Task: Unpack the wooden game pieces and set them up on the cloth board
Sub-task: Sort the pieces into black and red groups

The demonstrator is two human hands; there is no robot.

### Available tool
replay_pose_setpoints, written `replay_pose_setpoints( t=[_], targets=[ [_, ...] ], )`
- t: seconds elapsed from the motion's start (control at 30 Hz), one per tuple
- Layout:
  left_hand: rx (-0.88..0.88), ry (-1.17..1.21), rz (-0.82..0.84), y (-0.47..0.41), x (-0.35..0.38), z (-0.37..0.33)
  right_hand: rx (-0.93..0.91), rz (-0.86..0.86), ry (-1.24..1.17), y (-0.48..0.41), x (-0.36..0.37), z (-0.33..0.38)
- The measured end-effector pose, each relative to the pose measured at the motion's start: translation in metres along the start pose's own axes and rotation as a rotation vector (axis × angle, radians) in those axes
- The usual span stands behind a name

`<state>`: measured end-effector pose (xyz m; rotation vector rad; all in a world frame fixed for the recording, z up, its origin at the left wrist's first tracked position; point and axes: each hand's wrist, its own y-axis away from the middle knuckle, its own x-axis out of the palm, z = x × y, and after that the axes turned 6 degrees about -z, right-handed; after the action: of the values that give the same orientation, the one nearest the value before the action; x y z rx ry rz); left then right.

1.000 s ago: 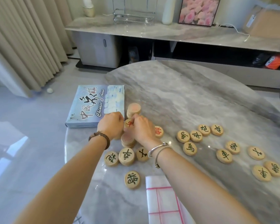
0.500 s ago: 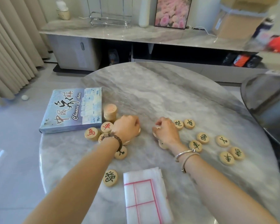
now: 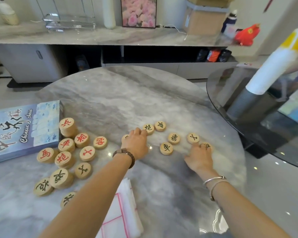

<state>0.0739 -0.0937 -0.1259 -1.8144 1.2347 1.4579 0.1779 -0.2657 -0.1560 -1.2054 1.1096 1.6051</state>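
head view — wooden game pieces [image 3: 166,148]: stiff, light discs, probably slippery, loose on marble table [image 3: 110,100], none on folded cloth board [image 3: 118,219]; pinch by the rim. left hand [image 3: 136,146] fingers bent over one, grip unclear; right hand [image 3: 199,158] fingers straight, touching another.

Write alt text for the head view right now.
The left hand and right hand touch black-lettered wooden pieces scattered on the right of a round marble table. Red-lettered pieces cluster at left beside the game box; the cloth board lies folded at the near edge.
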Motion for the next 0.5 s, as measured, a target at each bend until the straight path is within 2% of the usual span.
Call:
replay_pose_setpoints(
  t=[0.23,0.5],
  targets=[
    [-0.146,-0.09,0.024,0.003,0.004,0.02,-0.015,-0.121,-0.297,-0.009,-0.008,0.016],
    [-0.225,0.033,0.147,-0.003,0.009,0.041,-0.104,-0.078,-0.47,-0.011,-0.004,0.042]
  ],
)
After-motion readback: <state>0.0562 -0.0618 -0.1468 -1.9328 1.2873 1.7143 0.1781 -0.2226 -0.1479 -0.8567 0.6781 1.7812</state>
